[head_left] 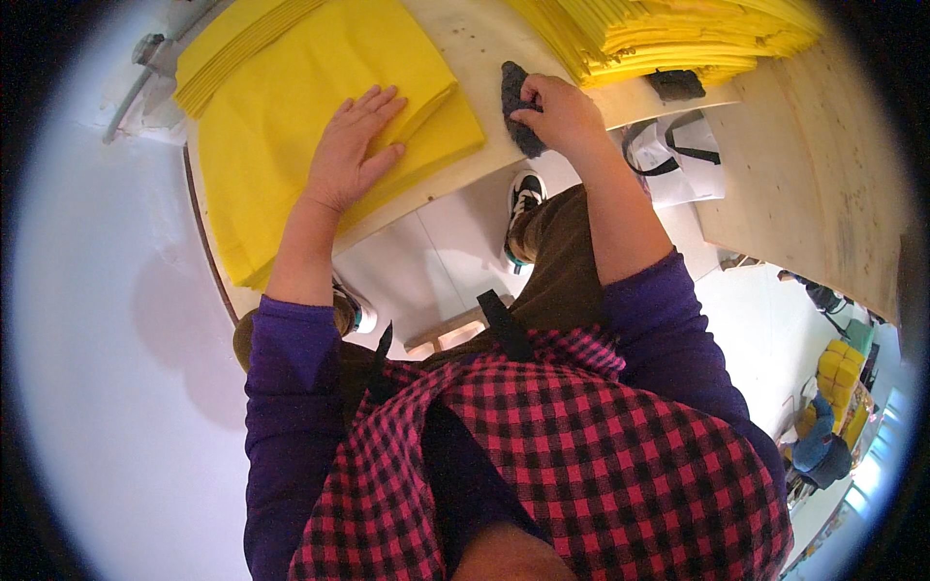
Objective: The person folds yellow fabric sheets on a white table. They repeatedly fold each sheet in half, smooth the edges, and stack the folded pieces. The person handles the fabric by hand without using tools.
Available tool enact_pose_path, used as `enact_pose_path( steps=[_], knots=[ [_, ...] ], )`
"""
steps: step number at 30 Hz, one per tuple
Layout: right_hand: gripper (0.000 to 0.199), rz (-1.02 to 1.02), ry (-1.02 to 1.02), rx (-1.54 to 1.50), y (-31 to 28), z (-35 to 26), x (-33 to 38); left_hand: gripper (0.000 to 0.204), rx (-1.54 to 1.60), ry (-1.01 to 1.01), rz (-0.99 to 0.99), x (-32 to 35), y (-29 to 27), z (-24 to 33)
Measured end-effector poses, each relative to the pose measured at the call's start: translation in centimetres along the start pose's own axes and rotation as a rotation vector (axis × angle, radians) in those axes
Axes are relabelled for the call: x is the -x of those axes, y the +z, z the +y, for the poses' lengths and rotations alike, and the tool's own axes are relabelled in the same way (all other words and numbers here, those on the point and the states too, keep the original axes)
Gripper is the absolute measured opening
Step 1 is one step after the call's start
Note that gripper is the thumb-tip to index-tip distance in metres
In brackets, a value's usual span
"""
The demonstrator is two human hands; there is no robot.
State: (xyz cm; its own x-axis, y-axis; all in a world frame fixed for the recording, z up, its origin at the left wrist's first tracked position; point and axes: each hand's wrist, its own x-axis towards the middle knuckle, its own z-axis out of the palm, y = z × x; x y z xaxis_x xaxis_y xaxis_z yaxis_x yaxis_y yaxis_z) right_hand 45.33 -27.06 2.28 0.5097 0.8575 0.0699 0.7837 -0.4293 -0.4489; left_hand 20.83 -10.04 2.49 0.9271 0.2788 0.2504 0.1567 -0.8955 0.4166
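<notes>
My left hand (356, 147) lies flat with fingers spread on a stack of folded yellow fabric (281, 165), near the stack's right side. At the right, my right hand (562, 114) is closed, thumb and fingers pinching a dark grey, rough-surfaced pad (515, 89). This pad stands out above and below the fingers, at the front edge of the wooden table (475, 44). Whether it is sponge or cloth I cannot tell.
More folded yellow fabric (668, 39) is piled at the far right, with a second dark pad (676, 85) by its front edge. A white bag with black handles (683, 160) sits below the table. A wooden board (809, 155) stands at the right, a white wall (107, 320) at the left.
</notes>
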Motion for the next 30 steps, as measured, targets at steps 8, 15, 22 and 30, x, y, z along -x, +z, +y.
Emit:
enact_pose_path(
  steps=[8,15,22,30],
  knots=[
    [0.017,0.097,-0.081,-0.059,0.5,0.4,0.0,0.055,-0.003,0.024,0.066,0.3,0.2,-0.1],
    [0.020,0.177,-0.201,-0.473,0.6,-1.7,0.4,0.057,-0.029,0.033,0.067,0.1,0.4,-0.5],
    [0.024,0.077,-0.205,-0.477,1.1,-3.2,0.7,0.061,-0.064,0.022,0.078,0.1,0.6,-0.2],
    [0.029,-0.074,-0.217,-0.421,0.7,-3.8,0.5,0.060,-0.064,0.028,0.102,0.2,0.7,-0.3]
  ],
)
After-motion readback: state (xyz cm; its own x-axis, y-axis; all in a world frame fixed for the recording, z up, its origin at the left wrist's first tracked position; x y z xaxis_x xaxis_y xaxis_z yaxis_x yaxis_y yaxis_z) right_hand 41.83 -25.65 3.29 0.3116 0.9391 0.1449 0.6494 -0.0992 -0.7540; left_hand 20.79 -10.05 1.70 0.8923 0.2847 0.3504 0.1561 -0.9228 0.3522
